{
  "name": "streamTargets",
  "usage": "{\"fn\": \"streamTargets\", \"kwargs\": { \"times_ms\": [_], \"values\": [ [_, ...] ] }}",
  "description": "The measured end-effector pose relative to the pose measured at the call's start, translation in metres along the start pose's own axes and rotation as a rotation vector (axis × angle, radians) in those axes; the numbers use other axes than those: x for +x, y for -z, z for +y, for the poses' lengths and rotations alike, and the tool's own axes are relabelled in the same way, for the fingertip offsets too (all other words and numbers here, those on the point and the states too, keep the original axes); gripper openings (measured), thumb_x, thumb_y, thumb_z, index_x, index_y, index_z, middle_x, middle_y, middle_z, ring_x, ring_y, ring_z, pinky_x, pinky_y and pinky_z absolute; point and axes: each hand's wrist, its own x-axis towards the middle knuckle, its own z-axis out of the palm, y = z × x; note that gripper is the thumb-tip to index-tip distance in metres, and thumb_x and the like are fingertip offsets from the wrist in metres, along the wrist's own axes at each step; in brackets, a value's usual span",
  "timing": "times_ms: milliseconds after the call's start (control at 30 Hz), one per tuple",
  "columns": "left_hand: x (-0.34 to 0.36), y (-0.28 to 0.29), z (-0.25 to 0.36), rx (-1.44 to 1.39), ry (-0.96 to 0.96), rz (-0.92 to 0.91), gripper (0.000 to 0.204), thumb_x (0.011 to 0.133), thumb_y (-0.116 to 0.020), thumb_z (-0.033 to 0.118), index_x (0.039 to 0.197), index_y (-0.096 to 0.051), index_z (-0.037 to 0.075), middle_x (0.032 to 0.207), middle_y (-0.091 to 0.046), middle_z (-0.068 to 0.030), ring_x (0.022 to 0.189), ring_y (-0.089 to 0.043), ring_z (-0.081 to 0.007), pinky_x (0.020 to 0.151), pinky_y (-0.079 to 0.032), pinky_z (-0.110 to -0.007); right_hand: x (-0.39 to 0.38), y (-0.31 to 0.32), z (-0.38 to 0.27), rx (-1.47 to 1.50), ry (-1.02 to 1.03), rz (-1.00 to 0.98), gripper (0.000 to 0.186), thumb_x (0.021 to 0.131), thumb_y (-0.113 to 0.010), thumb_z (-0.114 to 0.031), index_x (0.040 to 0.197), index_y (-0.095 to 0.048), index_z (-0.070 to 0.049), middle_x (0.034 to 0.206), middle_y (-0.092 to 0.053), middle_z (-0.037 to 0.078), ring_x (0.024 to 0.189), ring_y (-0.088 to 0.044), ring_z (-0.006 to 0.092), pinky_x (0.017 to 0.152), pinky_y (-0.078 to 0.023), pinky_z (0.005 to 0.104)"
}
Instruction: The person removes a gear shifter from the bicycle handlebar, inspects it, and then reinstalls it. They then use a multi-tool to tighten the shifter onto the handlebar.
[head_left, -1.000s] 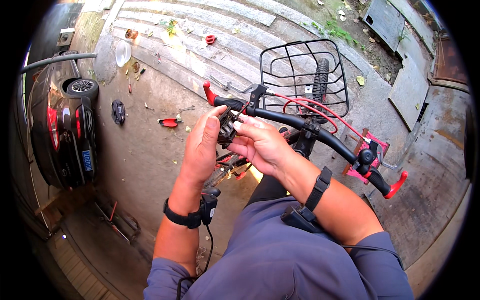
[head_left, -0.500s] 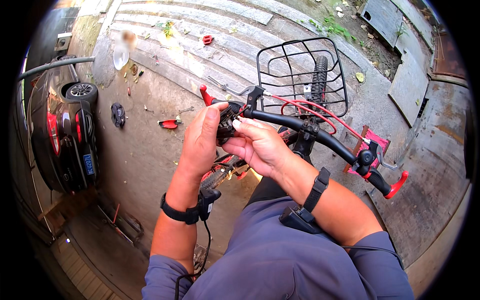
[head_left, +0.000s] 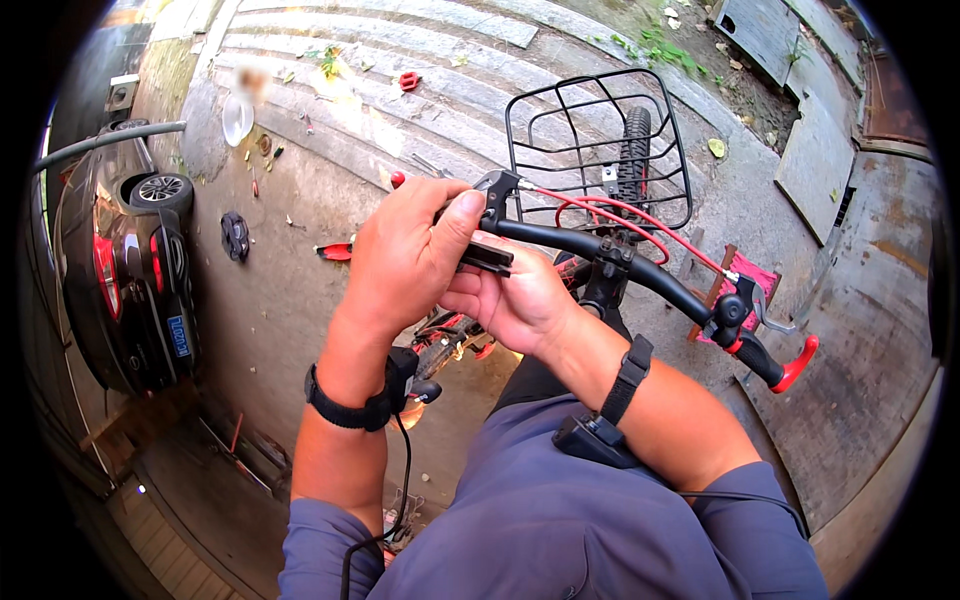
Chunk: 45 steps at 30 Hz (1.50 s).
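My left hand (head_left: 405,250) is closed around a black folding multi-tool (head_left: 488,255), a narrow bar with layered parts, its end jutting out to the right. Just below it, palm up, my right hand (head_left: 525,305) has its fingers loosely bent and appears to hold nothing. Its thumb is hidden behind the tool. Both hands are over the left end of a bicycle's black handlebar (head_left: 560,236). A black brake lever mount (head_left: 503,192) sits beside my left fingertips, and my left hand covers most of the left grip.
A black wire basket (head_left: 600,150) is over the wheel ahead. The right grip ends in a red bar end (head_left: 797,366). On the ground lie a red pedal (head_left: 409,81), a black pedal (head_left: 235,236) and a red-and-black item (head_left: 335,251). A dark car (head_left: 130,260) stands left.
My left hand has turned over the multi-tool, whose bar end now points right. My right thumb and fingers have come off their pinch and lie lower, palm up.
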Motion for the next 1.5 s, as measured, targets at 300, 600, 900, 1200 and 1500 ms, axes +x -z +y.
{"fn": "streamTargets", "kwargs": {
  "times_ms": [300, 600, 900, 1200, 1500],
  "values": [
    [0.004, 0.008, 0.0, 0.167, -0.191, -0.105, 0.031, 0.092, -0.072, 0.034, 0.102, -0.071, 0.004, 0.084, -0.062, -0.0129, 0.079, -0.062, -0.0331, 0.07, -0.05, -0.042, -0.003, -0.001, 0.0, -0.024, 0.008, 0.023, 0.022, 0.106, -0.053, -0.025, 0.123, -0.061, -0.014, 0.116, -0.068, 0.005, 0.106, -0.067, 0.0181, 0.084, -0.06, 0.0413],
    [-0.012, 0.017, 0.004, 0.023, -0.073, -0.013, 0.025, 0.092, -0.069, 0.025, 0.104, -0.07, 0.003, 0.089, -0.063, -0.0141, 0.082, -0.061, -0.0312, 0.075, -0.05, -0.039, -0.012, -0.023, -0.004, -0.116, -0.031, -0.042, 0.029, 0.107, -0.05, -0.026, 0.133, -0.052, -0.013, 0.116, -0.067, 0.008, 0.102, -0.071, 0.0227, 0.082, -0.061, 0.0382],
    [-0.084, -0.004, 0.008, -0.952, 0.222, 0.078, 0.068, 0.103, -0.055, 0.043, 0.149, -0.041, -0.005, 0.14, -0.055, -0.0154, 0.127, -0.055, -0.021, 0.11, -0.041, -0.037, -0.043, -0.025, -0.02, -0.597, 0.068, -0.044, 0.063, 0.099, -0.068, -0.018, 0.149, -0.032, -0.003, 0.114, -0.065, 0.012, 0.087, -0.071, 0.0212, 0.075, -0.062, 0.0336],
    [-0.114, -0.022, 0.02, -1.131, 0.388, -0.004, 0.049, 0.103, -0.057, 0.006, 0.147, -0.041, -0.007, 0.142, -0.055, -0.0147, 0.13, -0.054, -0.0198, 0.111, -0.044, -0.037, -0.079, -0.024, -0.03, -0.95, 0.234, -0.062, 0.044, 0.096, -0.069, -0.005, 0.135, -0.05, -0.009, 0.118, -0.063, 0.004, 0.097, -0.061, 0.0066, 0.08, -0.051, 0.0253],
    [-0.126, -0.031, 0.025, -1.043, 0.326, 0.023, 0.048, 0.103, -0.06, 0.011, 0.145, -0.043, -0.006, 0.135, -0.06, -0.015, 0.122, -0.062, -0.0222, 0.099, -0.056, -0.037, -0.093, -0.024, -0.042, -1.29, 0.362, -0.002, 0.057, 0.093, -0.075, -0.018, 0.143, -0.051, -0.007, 0.127, -0.057, 0.008, 0.116, -0.058, 0.0161, 0.097, -0.05, 0.0333]
  ]
}}
